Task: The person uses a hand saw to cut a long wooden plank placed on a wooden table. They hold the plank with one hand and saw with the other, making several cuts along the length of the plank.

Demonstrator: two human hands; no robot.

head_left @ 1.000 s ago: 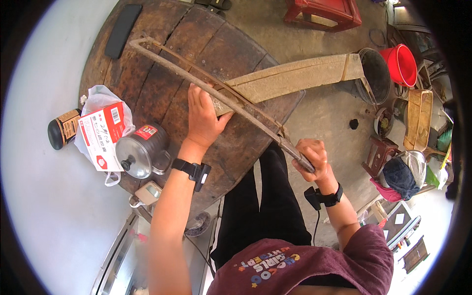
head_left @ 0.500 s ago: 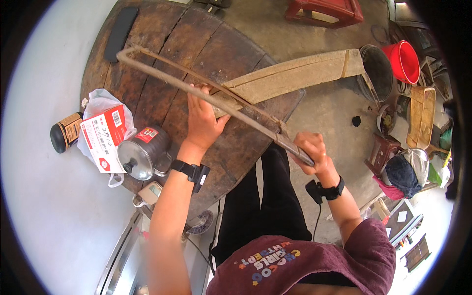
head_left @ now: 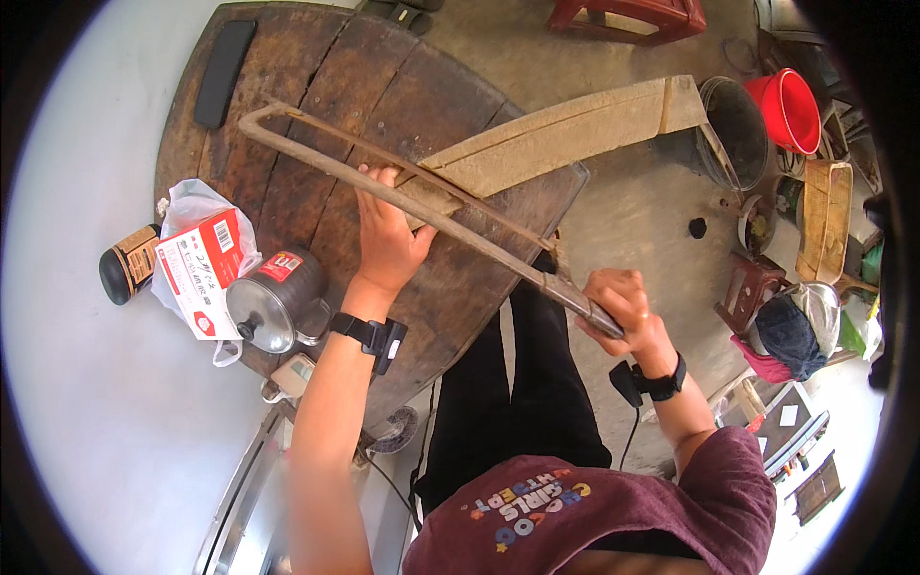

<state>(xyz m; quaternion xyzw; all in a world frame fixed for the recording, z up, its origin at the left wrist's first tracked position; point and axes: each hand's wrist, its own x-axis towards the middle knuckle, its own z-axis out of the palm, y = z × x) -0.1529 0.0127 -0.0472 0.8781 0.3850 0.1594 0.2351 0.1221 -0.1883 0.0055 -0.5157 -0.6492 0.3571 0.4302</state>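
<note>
My left hand [head_left: 388, 240] grips the near end of a long, slightly curved tan wooden board [head_left: 556, 134], which lies diagonally over the round plank table [head_left: 431, 297] and past its right edge. My right hand [head_left: 621, 309] is closed round the handle end of a long bow saw [head_left: 335, 165] with a metal frame. The saw crosses the board from upper left to lower right, just above my left fingers, its thin blade on the board. Part of my left fingertips is hidden behind the saw frame.
A black flat object [head_left: 222, 72], a lidded steel pot [head_left: 273, 307], a red-white box [head_left: 196, 273] on a plastic bag and a dark jar [head_left: 125, 268] sit leftward. A red stool [head_left: 652, 19], red bucket [head_left: 786, 105], dark bucket [head_left: 728, 134] and clutter stand on the floor.
The saw has shifted along the cut, first leftward, then slightly down and to the right with my right hand. The board and my left hand have moved slightly up and left in view.
</note>
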